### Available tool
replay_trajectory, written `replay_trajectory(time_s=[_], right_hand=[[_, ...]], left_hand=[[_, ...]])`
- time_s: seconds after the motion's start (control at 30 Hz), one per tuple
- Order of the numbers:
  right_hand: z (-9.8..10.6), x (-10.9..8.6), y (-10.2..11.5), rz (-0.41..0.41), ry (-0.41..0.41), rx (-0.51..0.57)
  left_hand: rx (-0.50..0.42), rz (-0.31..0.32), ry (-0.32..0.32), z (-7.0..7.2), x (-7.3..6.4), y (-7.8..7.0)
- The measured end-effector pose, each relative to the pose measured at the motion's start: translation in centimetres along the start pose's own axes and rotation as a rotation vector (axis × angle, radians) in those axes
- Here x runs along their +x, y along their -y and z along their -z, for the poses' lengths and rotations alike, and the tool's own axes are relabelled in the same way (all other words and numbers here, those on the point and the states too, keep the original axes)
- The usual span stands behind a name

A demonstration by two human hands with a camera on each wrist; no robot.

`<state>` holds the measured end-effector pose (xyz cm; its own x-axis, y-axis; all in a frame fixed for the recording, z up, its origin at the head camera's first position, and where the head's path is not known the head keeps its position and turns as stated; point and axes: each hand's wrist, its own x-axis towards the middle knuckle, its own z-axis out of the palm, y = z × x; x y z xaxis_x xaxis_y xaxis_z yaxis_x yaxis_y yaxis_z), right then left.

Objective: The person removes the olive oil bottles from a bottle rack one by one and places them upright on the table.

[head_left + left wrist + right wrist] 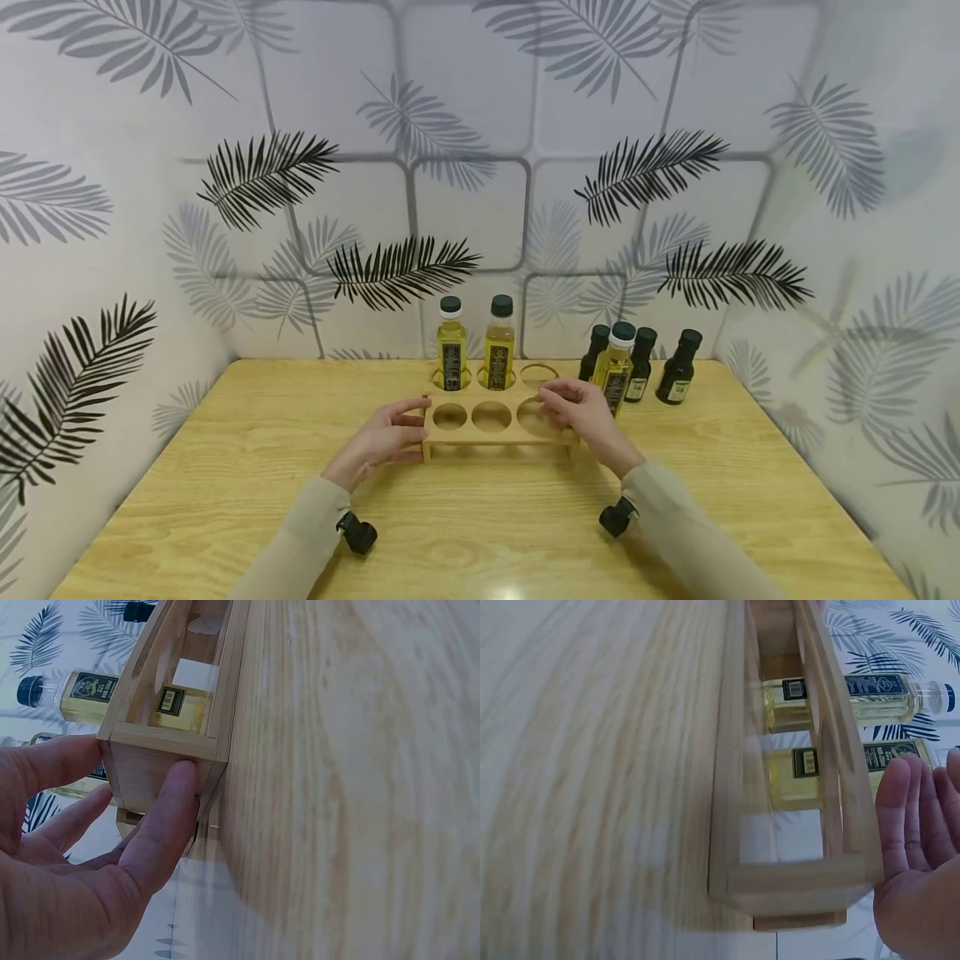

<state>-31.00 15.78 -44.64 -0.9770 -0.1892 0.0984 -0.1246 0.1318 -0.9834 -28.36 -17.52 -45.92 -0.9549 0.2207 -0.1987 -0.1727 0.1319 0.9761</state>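
A two-step wooden bottle rack (465, 433) with round holes stands on the table. Two oil bottles with green caps, a left one (452, 346) and a middle one (499, 343), stand in its back row. My left hand (386, 437) touches the rack's left end; fingertips and thumb rest against the end panel (154, 769) with fingers fairly straight. Over the front right hole, my right hand (581, 412) hovers, fingers loosely bent and holding nothing. Just behind it, a third oil bottle (615, 367) stands beside the rack, its lower part partly hidden.
Three small dark bottles stand at the back right: one (597, 342) partly behind the oil bottle, a middle one (641, 367), and one (678, 367) farthest right. A leaf-patterned wall (480, 208) borders the wooden table (465, 533) behind.
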Motion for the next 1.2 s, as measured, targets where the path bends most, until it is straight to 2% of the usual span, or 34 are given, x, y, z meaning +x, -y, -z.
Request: replay_trajectory(time_s=[0.27, 0.5, 1.2], right_hand=[[-1.1, 1.1, 0.5, -0.097, -0.006, 0.009], [-1.9, 2.3, 1.0, -0.151, -0.010, 0.070], [-3.1, 4.4, 2.1, -0.123, -0.010, 0.129]], left_hand=[[0.016, -0.004, 0.016, 0.0, 0.2, 0.0], [-0.006, 0.003, 0.014, 0.3, 0.4, 0.2], [0.021, 0.008, 0.025, 0.2, 0.2, 0.0]])
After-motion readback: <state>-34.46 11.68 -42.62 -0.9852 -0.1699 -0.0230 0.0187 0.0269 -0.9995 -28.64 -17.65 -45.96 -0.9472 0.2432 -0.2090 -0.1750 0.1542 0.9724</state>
